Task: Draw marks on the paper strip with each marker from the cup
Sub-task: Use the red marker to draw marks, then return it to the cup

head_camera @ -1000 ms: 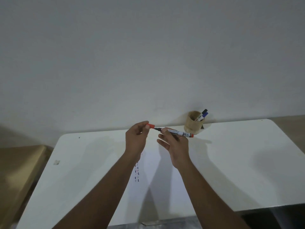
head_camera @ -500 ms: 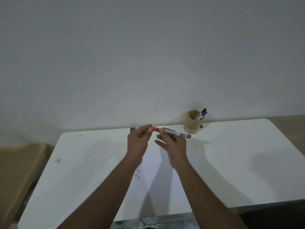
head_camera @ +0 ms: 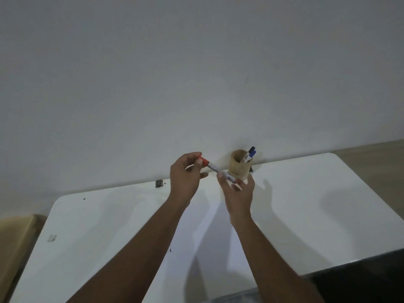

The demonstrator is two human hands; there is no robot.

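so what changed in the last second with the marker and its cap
The red cap, apart from the tip a second ago, is now on the marker. The left hand pinches the capped end, raised so the marker tilts down to the right hand, whose fingers have spread; whether they grip is unclear. The pen holder with two markers and the table stayed put.

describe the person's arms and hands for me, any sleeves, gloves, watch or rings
Both arms are bare right down to the bottom edge of the picture, with no sleeve or cuff showing. The left hand and the right hand are ungloved. No watch, bracelet or ring shows on either, and there are no visible markings.
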